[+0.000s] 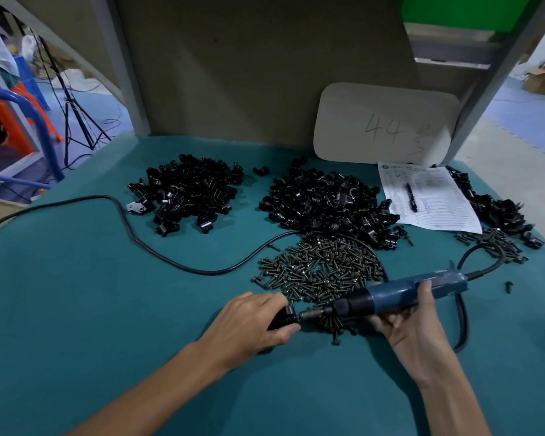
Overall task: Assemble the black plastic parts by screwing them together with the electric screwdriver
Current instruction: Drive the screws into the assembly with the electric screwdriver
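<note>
Mid-screw: left hand (252, 322) grips black part (284, 316), right hand (412, 322) wrapped round electric screwdriver (422, 289), bit at part. Next: keep it square w/ screw.

cam: I get one wide-angle head view | from: above the near edge of the teal-covered worktable (107, 294) | facing: forward and down — toward the tan back panel (233, 73) | range: close over it

On the table (107, 309), two heaps of parts (186, 193) (328, 206) lay behind the screws (318, 272); a paper (428, 199) lay to their right.
</note>
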